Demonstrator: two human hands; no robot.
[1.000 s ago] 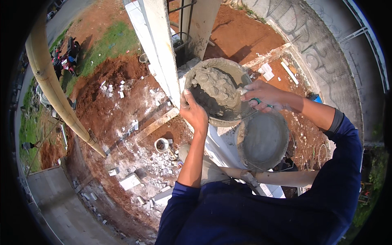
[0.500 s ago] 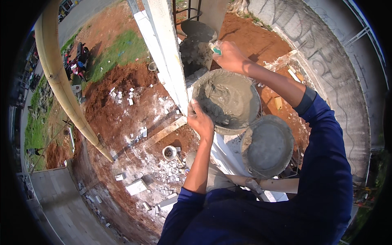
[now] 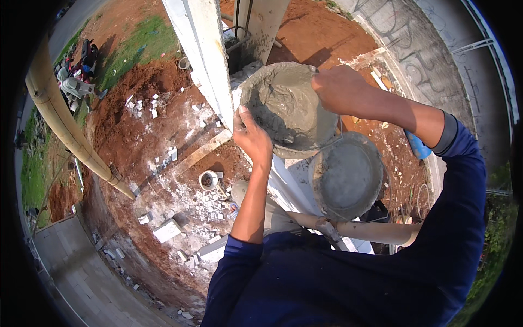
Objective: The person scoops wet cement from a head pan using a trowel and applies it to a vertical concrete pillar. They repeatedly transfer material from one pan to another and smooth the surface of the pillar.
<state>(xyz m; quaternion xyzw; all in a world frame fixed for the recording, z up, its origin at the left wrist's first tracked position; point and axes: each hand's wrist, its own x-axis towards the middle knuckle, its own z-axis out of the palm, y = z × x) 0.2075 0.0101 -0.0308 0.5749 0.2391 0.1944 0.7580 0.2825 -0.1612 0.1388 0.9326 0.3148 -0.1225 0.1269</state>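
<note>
A round bucket (image 3: 329, 122) of wet grey mortar (image 3: 291, 106) stands tilted in front of me, against a white upright post (image 3: 210, 60). My left hand (image 3: 254, 139) grips its near left rim, thumb up along the edge. Over the far right rim my right hand (image 3: 340, 90) is closed in a fist. A small dark end shows at its knuckles; the rest of the scoop it holds is hidden behind the hand. Just right and nearer, a second bucket (image 3: 348, 174) holds smooth grey liquid or paste.
Far below lies red soil with white rubble (image 3: 210, 207) and a small pail (image 3: 208, 180). A bamboo pole (image 3: 71, 125) slants at left. Another pole (image 3: 376, 231) crosses near my waist. Beyond the bucket stand column boards (image 3: 267, 32); a concrete wall (image 3: 397, 32) curves along the right.
My right hand has come back from the column opening to the bucket's rim, and the mortar-covered scoop is out of sight. My left hand stays on the rim. The view has shifted.
</note>
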